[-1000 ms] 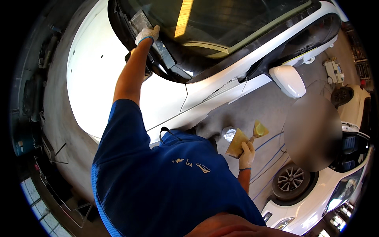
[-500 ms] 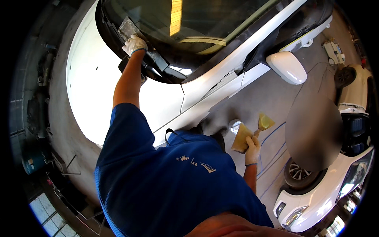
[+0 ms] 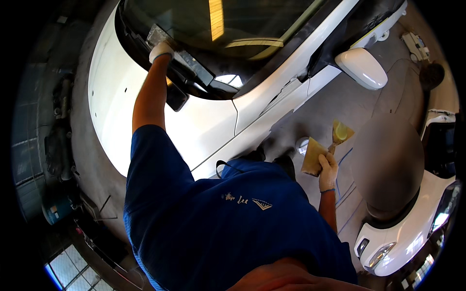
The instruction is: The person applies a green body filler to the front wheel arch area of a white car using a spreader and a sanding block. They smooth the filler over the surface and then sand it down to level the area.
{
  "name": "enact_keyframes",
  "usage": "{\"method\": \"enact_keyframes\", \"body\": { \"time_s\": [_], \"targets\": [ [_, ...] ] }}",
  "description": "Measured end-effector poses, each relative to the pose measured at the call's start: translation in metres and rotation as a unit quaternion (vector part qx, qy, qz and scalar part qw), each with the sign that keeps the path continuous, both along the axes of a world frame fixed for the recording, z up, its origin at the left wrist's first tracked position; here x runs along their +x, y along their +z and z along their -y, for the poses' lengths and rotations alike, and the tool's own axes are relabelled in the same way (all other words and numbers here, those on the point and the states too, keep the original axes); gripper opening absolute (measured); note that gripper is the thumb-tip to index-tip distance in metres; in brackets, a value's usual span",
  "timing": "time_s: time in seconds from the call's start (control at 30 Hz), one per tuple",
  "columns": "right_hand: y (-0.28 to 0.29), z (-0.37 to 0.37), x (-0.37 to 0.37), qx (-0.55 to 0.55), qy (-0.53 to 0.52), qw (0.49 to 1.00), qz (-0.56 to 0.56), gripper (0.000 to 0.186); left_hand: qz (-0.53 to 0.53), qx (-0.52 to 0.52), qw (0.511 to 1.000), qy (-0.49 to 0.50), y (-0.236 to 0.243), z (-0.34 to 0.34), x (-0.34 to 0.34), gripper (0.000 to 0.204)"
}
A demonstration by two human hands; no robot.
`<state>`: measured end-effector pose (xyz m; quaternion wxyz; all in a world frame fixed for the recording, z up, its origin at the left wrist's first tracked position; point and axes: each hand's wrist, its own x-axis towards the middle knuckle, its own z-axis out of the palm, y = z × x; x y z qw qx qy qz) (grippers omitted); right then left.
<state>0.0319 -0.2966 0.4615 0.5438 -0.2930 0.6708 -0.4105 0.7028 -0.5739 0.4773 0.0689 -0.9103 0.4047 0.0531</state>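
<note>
We see a white car across the upper middle; at its windshield base, our left hand covers a long grey board, its grip hidden, so we cannot tell. Right of centre, our right hand grips a broad spreader left of its fingers and a scraper above, fanned apart perhaps to keep yellow paste off the spreader.

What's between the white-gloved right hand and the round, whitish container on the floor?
The head view shows a flat, yellowish, squarish plate between, held by the right hand and partly hiding the container.
</note>
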Motion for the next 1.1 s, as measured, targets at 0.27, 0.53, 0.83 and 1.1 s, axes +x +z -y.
{"method": "enact_keyframes", "body": {
  "time_s": [0.27, 0.53, 0.83, 1.1],
  "targets": [
    [0.0, -0.028, -0.009, 0.008, 0.009, 0.995, -0.099, 0.015, 0.022, -0.024, 0.998, 0.049, 0.018, 0.013, 0.035, 0.058],
    [-0.003, -0.04, -0.016, 0.035, -0.085, 0.993, -0.07, 0.014, -0.461, -0.152, 0.864, -0.136, -0.025, 0.063, 0.213, 0.089],
    [0.024, -0.014, -0.006, 0.033, -0.07, 0.995, -0.065, 0.023, -0.333, -0.051, 0.923, -0.184, 0.003, 0.063, 0.175, 0.065],
    [0.032, 0.006, 0.014, 0.055, -0.051, 0.994, -0.084, 0.028, -0.448, -0.142, 0.833, -0.292, 0.031, 0.087, 0.14, 0.048]
  ]
}}
